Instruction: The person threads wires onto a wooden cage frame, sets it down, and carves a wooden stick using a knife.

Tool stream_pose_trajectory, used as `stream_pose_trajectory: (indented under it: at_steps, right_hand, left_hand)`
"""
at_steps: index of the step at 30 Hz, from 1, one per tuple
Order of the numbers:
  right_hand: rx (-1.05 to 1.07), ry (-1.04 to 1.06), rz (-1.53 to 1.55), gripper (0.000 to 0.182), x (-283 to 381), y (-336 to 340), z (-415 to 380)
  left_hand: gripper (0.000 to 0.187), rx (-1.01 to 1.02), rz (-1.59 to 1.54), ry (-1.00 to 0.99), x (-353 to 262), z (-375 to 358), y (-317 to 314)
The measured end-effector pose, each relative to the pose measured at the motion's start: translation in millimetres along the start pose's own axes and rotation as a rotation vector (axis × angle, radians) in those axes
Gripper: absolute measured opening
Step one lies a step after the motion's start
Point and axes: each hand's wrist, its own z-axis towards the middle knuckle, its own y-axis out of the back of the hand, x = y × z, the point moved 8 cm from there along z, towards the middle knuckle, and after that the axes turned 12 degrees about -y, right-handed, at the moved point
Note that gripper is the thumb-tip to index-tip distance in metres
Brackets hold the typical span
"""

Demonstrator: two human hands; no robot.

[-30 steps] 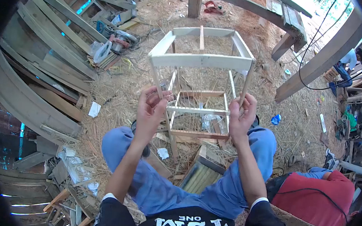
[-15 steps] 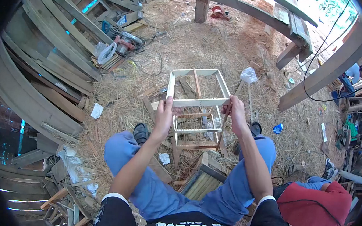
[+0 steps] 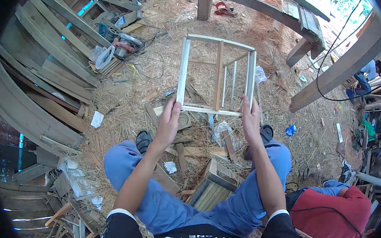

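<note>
A light wooden frame (image 3: 218, 78) is held up in front of me between both hands. It is box-like, with pale outer bars and one browner bar running down its middle. My left hand (image 3: 168, 119) is closed around its lower left corner. At the lower right corner my right hand (image 3: 251, 119) grips the same frame. Below, between my legs, a wooden box-shaped piece with slats (image 3: 214, 190) rests on the ground. Wood offcuts and a crumpled clear plastic bag (image 3: 223, 133) lie under the frame.
Straw and shavings cover the ground. Boards (image 3: 46, 69) lean along the left wall, near a power tool (image 3: 127, 44). A wooden bench (image 3: 253, 5) stands ahead, a slanted post (image 3: 338, 63) at right. A person in red (image 3: 333, 215) is close on my right; another person (image 3: 367, 79) is farther off.
The frame has been tilted up, so its face with the middle bar now turns toward me and its far part stands higher. Both hands still hold it.
</note>
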Motion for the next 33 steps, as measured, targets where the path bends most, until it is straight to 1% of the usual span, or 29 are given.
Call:
stream_pose_trajectory:
  at_steps: [2, 3, 5, 8, 11, 13, 17, 18, 20, 21, 22, 23, 24, 25, 28, 30, 31, 32, 33]
  right_hand:
    - [0.015, -0.038, -0.004, 0.038, -16.0, -0.1, 4.3]
    - [0.004, -0.033, 0.0, 0.038, -18.1, 0.2, 4.6]
    - [-0.013, -0.018, 0.014, 0.04, -20.1, -2.2, 5.4]
    - [-0.069, 0.017, -0.057, 0.045, -23.0, 0.4, 9.0]
    - [-0.051, 0.073, -0.106, 0.048, -24.8, 5.3, 13.9]
    - [-0.043, 0.091, -0.168, 0.049, -17.4, 9.4, 9.3]
    - [0.008, 0.185, -0.274, 0.051, 5.9, 19.2, 13.2]
    - [0.025, 0.165, -0.323, 0.052, 14.1, 22.6, 12.4]
    - [0.075, 0.157, -0.319, 0.052, 16.0, 27.7, 13.4]
    - [0.096, 0.153, -0.314, 0.052, 16.3, 29.9, 14.5]
    - [0.087, 0.198, -0.274, 0.051, 14.8, 30.9, 16.0]
    - [0.045, 0.192, -0.299, 0.051, 10.7, 35.0, 16.7]
    - [0.006, 0.19, -0.324, 0.051, 12.3, 35.6, 16.2]
    - [-0.035, 0.186, -0.349, 0.051, 12.4, 36.5, 17.0]
    - [-0.037, 0.183, -0.341, 0.05, -6.0, 34.4, 31.2]
    - [-0.054, 0.116, -0.268, 0.05, -26.2, 36.5, 40.4]
    - [-0.062, 0.084, -0.231, 0.05, -28.2, 34.8, 40.1]
    - [-0.079, 0.032, -0.166, 0.049, -33.8, 34.6, 34.3]
    - [-0.106, 0.024, -0.132, 0.049, -44.5, 32.1, 35.8]
  left_hand:
    - [0.042, 0.011, 0.02, 0.061, -0.5, -2.8, 0.3]
    - [0.042, 0.004, 0.004, 0.057, 2.1, -4.0, -0.8]
    - [0.042, -0.012, -0.021, 0.043, 11.4, -5.3, -1.3]
    - [0.043, -0.003, -0.008, 0.073, 34.7, -7.8, -1.7]
    - [0.043, -0.048, -0.027, 0.054, 34.0, -6.2, -5.3]
    - [0.042, -0.028, -0.06, 0.083, 40.0, -6.6, -5.5]
    - [0.043, 0.024, 0.028, 0.027, 25.9, 7.1, -1.9]
    - [0.043, 0.054, 0.03, -0.015, 20.7, 12.2, -1.9]
    - [0.044, 0.128, 0.038, -0.102, 11.3, 24.2, -3.0]
    - [0.044, 0.124, 0.046, -0.109, 13.6, 26.4, -5.8]
    - [0.044, 0.118, 0.055, -0.116, 17.9, 26.1, -9.8]
    - [0.045, 0.109, 0.065, -0.119, 22.3, 23.4, -12.5]
    - [0.045, 0.106, 0.126, -0.096, 17.0, 20.5, -15.2]
    - [0.045, 0.106, 0.112, -0.046, 30.1, 20.1, -16.2]
    - [0.046, 0.11, 0.04, 0.102, 75.2, 17.3, -25.5]
    - [0.05, 0.105, -0.039, 0.187, 95.7, 12.0, -32.6]
    - [0.052, 0.101, -0.079, 0.228, 94.2, 13.7, -37.3]
    - [0.052, 0.139, 0.04, 0.311, 95.8, 10.6, -37.8]
    - [0.051, 0.13, 0.047, 0.305, 99.2, 15.0, -39.1]
